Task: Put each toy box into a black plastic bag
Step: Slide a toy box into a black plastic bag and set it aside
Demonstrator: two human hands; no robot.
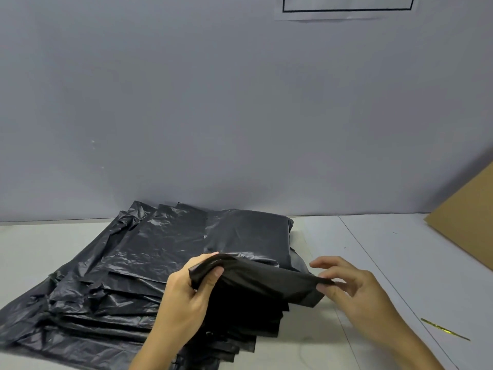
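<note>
A single black plastic bag (256,284), thin and matt, is lifted by its near edge just below the centre of the frame, above a stack of glossy black plastic bags (128,263) that lies flat and fanned across the lower left and centre. The left hand (186,295) grips the left end of the raised edge, thumb on the near side and fingers curled over the top, so that the film is bunched between them. The right hand (349,284), lower right of centre, pinches the right end of the same edge between thumb and a finger; its remaining fingers are spread loosely above the film. Between the two hands the bag's edge runs taut, and the rest of the bag hangs down onto the stack.

The stack rests on a white tabletop (373,249) that fills the lower third of the frame, crossed by thin dark seam lines. A short gold twist tie (445,329) lies on the tabletop at lower right, well apart from the hands. A brown corrugated cardboard sheet (469,217) slants in from the right edge. A plain grey-blue wall (213,102) occupies the upper two thirds, and a white paper sheet with a dark rectangular outline (346,8) is fixed to it at the upper right.
</note>
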